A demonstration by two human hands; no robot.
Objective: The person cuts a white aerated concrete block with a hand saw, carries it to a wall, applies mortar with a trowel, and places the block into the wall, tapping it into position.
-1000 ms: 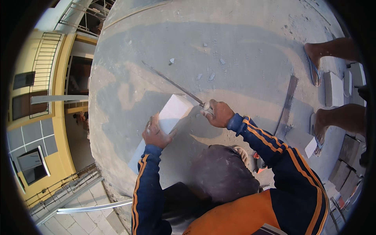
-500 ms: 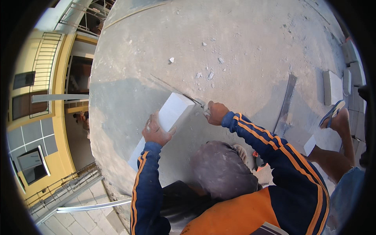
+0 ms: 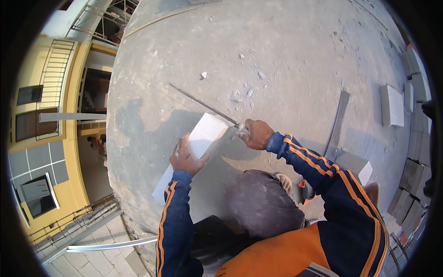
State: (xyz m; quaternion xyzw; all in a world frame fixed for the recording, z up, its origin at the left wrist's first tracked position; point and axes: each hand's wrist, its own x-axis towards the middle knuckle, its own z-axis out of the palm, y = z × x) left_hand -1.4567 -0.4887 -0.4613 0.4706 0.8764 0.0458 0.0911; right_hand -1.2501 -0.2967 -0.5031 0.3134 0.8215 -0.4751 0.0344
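In the head view, the left hand lies over the pale block left of the frame's centre. Its fingers clasp the block's width, the fingertips along the upper-left side and the thumb on the lower-right side. One end of the block juts from the hand toward upper right; the other runs to lower left beneath the wrist. The right hand, near the frame's centre, has its fingers curled round a handle, just beside the block's upper-right end. From it a thin dark blade slants to upper left past that end; whether they touch cannot be told. Rubble lies above, on the grey floor.
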